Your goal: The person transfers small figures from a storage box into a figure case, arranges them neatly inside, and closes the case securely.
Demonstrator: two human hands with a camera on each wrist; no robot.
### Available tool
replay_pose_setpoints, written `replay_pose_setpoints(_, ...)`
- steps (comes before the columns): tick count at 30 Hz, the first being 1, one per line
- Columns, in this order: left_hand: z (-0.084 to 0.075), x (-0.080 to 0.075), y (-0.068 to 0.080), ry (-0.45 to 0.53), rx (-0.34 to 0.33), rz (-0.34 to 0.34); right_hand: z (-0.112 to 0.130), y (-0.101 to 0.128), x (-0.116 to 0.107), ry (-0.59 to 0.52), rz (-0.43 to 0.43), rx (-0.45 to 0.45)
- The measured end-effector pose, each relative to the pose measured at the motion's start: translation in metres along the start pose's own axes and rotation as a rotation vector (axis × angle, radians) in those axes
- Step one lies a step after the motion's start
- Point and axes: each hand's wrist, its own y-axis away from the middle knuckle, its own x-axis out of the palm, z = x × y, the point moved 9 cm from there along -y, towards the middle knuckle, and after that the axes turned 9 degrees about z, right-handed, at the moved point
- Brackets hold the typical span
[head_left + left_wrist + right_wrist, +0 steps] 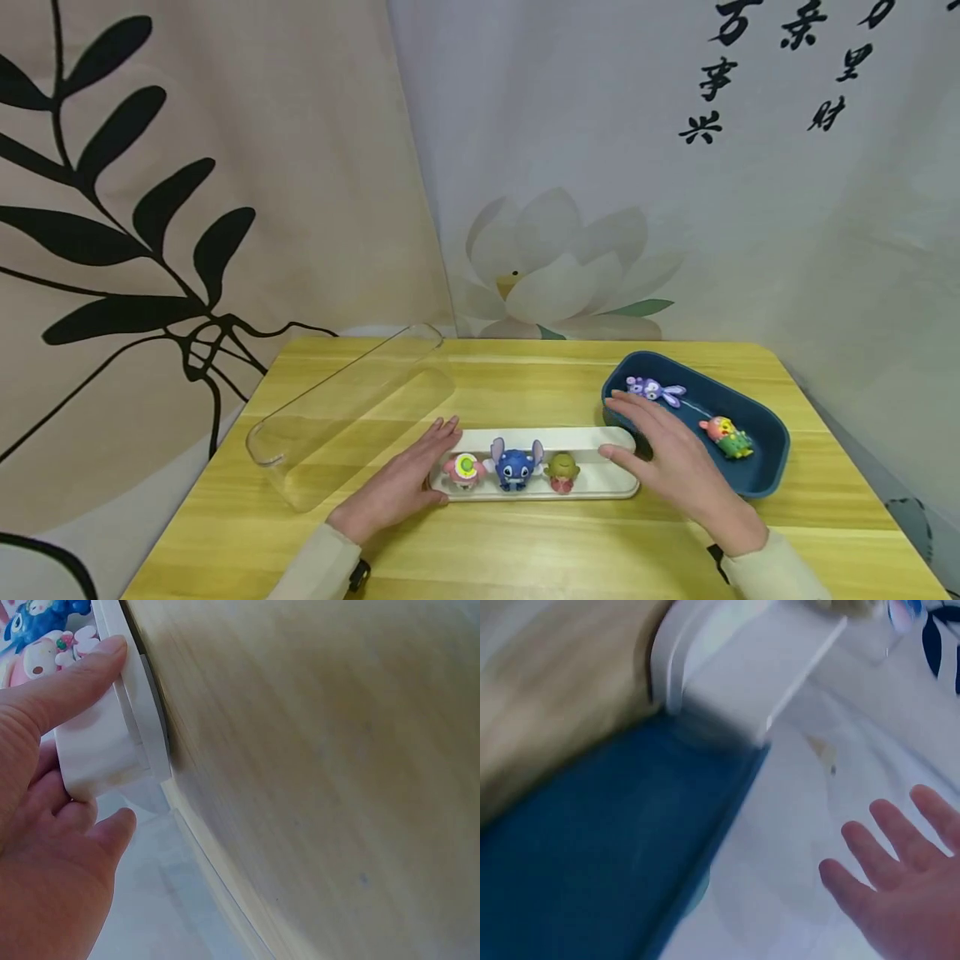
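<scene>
Left hand (401,481) grips white tray (609,481); right hand (672,457), fingers spread, apparently hovers nearby.

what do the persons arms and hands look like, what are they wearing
The left sleeve and right sleeve are pale beige. Black bands show at the left wrist and right wrist. The left hand and right hand wear no gloves.

place: draped tabletop setup, room type unclear | signs: wood-grain table (517,392), hanging cloths (322,150), lotus print (577,275)
</scene>
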Motion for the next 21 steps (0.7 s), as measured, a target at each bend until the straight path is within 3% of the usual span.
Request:
replay_pose_setpoints(9, 0.004, 0.002, 0.000, 0.013, -0.023, 0.008, -0.045, 0.014, -0.039, -0.015, -0.069, 0.146)
replay_pose_setpoints(16, 0.002, 0.002, 0.001, 0.009, -0.001, -0.001, -0.076, 0.024, -0.049, -0.042, -0.068, 0.202)
replay_pose_setpoints(21, -0.001, 0.001, 0.001, -0.063, 0.024, -0.021, -0.101, 0.029, -0.049, -0.035, -0.027, 0.258)
